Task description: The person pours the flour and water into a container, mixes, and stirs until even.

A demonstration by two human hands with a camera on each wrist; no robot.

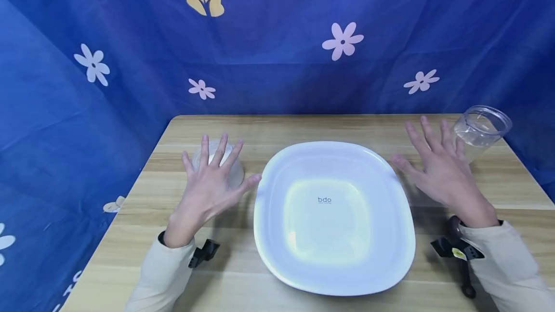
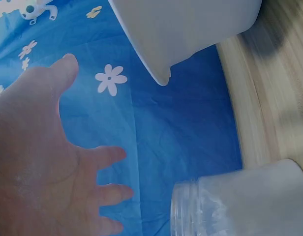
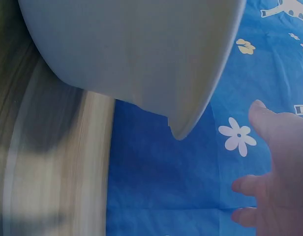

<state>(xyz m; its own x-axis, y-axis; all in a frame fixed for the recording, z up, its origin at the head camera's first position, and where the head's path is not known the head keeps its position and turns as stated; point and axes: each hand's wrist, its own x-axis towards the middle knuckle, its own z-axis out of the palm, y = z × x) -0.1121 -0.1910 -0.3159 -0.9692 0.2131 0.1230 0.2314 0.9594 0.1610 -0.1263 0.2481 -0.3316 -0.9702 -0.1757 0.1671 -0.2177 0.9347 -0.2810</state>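
Observation:
A white plastic basin (image 1: 327, 235) marked "bdo" stands in the middle of the wooden table. To its left my left hand (image 1: 207, 189) is held with fingers spread, overlapping a clear jar (image 1: 236, 175) in the head view. That jar holds something white, seen from the side in the left wrist view. My right hand (image 1: 446, 175), fingers also spread, is on the basin's other side. Just beyond its fingers is a clear jar (image 1: 483, 126) of colourless liquid, partly hidden by that hand. Both hands hold nothing.
Under the right wrist lies a dark long-handled utensil (image 1: 467, 278), its upper part mostly hidden by the sleeve and wrist camera. A blue flowered cloth (image 1: 269, 71) hangs behind the wooden table (image 1: 243, 278) and down its left side.

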